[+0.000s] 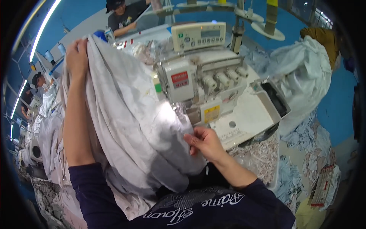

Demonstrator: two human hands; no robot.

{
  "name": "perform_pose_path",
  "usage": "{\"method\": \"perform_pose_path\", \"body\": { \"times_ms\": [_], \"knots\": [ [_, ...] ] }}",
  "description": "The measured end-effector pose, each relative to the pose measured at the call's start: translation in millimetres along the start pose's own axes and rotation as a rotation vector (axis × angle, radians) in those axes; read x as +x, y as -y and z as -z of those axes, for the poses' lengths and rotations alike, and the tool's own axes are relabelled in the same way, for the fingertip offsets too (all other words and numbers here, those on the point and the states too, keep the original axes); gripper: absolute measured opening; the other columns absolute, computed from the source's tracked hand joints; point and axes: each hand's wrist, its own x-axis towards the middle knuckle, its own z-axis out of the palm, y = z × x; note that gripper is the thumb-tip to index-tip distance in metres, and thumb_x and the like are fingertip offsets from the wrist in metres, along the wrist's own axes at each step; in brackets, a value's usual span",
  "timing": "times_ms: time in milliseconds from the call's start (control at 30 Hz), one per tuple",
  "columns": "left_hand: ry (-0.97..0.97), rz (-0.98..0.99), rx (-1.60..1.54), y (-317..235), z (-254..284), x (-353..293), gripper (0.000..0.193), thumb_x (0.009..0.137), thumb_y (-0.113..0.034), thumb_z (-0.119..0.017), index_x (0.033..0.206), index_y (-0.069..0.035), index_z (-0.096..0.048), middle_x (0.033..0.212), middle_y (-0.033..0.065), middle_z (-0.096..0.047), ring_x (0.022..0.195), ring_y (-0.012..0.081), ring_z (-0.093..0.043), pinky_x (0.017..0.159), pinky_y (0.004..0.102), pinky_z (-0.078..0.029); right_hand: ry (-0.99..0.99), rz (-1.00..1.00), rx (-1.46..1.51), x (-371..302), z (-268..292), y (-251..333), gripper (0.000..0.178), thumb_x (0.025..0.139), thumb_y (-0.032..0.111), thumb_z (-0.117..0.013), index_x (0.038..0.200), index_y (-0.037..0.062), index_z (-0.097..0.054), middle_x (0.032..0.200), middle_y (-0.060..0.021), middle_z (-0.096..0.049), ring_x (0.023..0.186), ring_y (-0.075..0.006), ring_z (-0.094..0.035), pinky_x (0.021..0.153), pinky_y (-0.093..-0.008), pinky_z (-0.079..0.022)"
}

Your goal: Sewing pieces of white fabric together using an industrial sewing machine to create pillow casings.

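Observation:
A large piece of white-grey fabric (129, 103) hangs in folds between my hands and spreads down to my lap. My left hand (77, 57) is raised at the upper left, its fingers closed on the fabric's top edge. Lower down, my right hand (204, 143) pinches the fabric's right edge between thumb and fingers, just in front of the sewing head. The overlock sewing machine (183, 89) stands ahead of me. Its lamp lights the cloth beside the presser foot area (179, 110). Whether the cloth lies under the foot, I cannot tell.
A control panel (199, 36) tops the machine, with thread stands (268, 31) behind. Right of it lies a pile of pale fabric (305, 72). Below the machine bed, a clear bin (263, 160) holds fabric scraps. A co-worker (126, 17) sits across; others work at far left.

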Motion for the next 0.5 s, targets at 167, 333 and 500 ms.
{"method": "perform_pose_path", "body": {
  "times_ms": [167, 333, 500],
  "knots": [
    [0.312, 0.088, -0.117, 18, -11, -91, 0.025, 0.083, -0.022, -0.059, 0.088, 0.001, -0.064, 0.086, 0.0189, -0.062, 0.085, 0.0298, -0.057, 0.076, 0.0369, -0.043, 0.002, -0.015, 0.058, -2, -4, -4, 0.022, 0.086, 0.020, -0.065, 0.075, 0.0030, -0.057, 0.060, -0.0009, -0.056, 0.049, -0.0072, -0.054, 0.045, -0.0200, -0.042],
    [0.615, 0.155, -0.036, 48, -19, -210, 0.048, 0.081, -0.020, -0.062, 0.124, -0.001, -0.049, 0.131, 0.0249, -0.041, 0.122, 0.0388, -0.038, 0.101, 0.0432, -0.032, 0.036, 0.006, 0.061, -7, -8, -4, 0.020, 0.086, 0.020, -0.064, 0.076, 0.0034, -0.057, 0.061, -0.0009, -0.056, 0.048, -0.0072, -0.053, 0.045, -0.0199, -0.042],
    [0.615, 0.092, -0.077, -1, -10, -231, 0.058, 0.078, -0.016, -0.064, 0.129, 0.000, -0.041, 0.140, 0.0241, -0.028, 0.129, 0.0399, -0.028, 0.106, 0.0435, -0.025, -0.006, 0.014, 0.068, -8, -5, 2, 0.021, 0.086, 0.020, -0.064, 0.075, 0.0030, -0.058, 0.061, -0.0009, -0.058, 0.048, -0.0078, -0.053, 0.046, -0.0207, -0.043]
  ]
}}
